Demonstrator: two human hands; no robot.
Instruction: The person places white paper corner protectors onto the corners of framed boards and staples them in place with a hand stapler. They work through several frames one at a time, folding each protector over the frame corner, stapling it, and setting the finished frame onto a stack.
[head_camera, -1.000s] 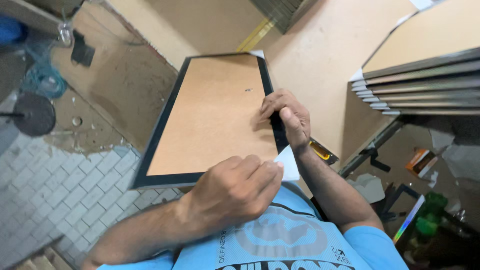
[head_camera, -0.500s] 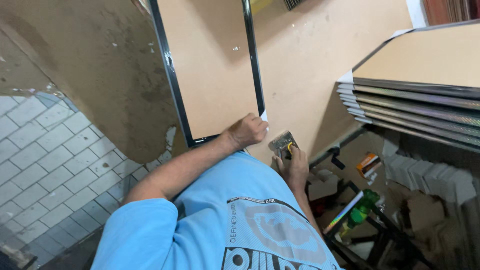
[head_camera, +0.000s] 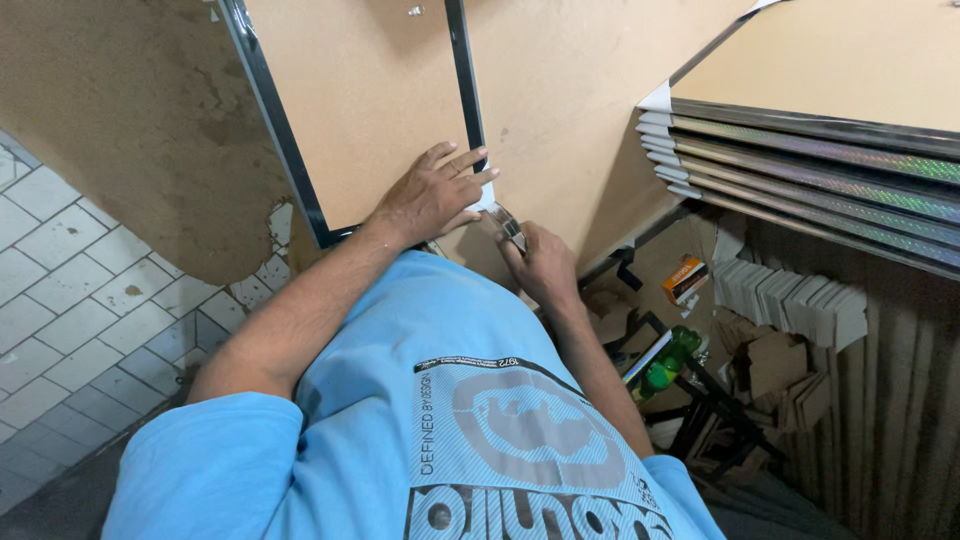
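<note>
- left hand (head_camera: 432, 198) lies flat, fingers spread, on the black-edged brown-backed picture frame (head_camera: 360, 110)'s corner
- right hand (head_camera: 540, 262) curls around a small metal tool (head_camera: 510, 226); beside that corner

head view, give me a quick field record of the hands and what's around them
left hand: left hand flat on the near corner of the picture frame
right hand: right hand at the table edge, holding a small metal tool
frame: black border, brown backing board facing up, lying on the table
stack: finished frames piled to the right
below table: green bottle, orange box, cardboard corner pieces
floor: grey paving tiles
</note>
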